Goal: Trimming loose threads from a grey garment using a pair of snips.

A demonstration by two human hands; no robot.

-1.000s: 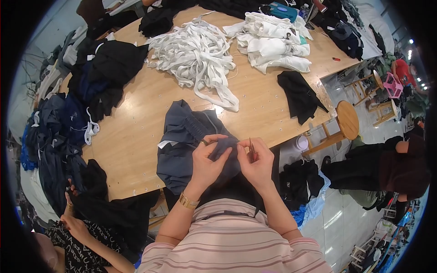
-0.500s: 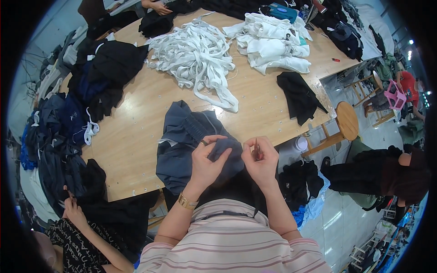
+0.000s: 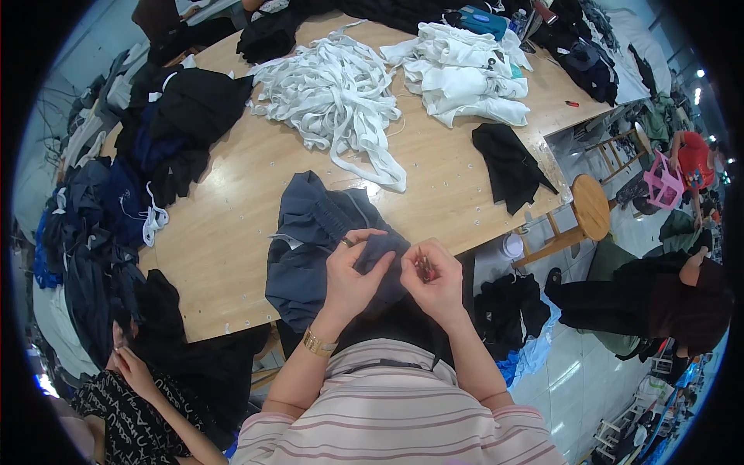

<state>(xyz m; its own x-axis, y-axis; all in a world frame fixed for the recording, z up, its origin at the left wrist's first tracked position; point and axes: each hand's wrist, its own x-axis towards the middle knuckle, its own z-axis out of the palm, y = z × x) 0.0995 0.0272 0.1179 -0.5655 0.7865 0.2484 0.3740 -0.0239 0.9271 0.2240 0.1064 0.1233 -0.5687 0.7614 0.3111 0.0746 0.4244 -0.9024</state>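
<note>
A slate-blue garment [image 3: 298, 267] with a gathered elastic band and a pale cord lies bunched at the table's near edge, part of it hanging over toward my lap. My left hand [image 3: 355, 271] pinches a fold of this cloth between thumb and fingers, lifting it slightly. Close on its right, my right hand [image 3: 435, 283] is curled round a small red tool [image 3: 425, 267], which looks like thread snips; most of it is hidden in the palm. The right fingertips meet the edge of the raised fold, and I cannot make out any thread there.
White strips [image 3: 325, 93] are heaped beyond the garment, beside folded white clothes [image 3: 465, 74]. A black cloth piece [image 3: 508, 164] lies to the right. Dark clothes [image 3: 194, 108] pile up on the left. A wooden stool [image 3: 590, 205] stands at right; a co-worker's hand [image 3: 133, 368] is at lower left.
My right hand has moved left, up to the fold in my left hand, which stays in place. Far right, a person in red has shifted with a pink stool.
</note>
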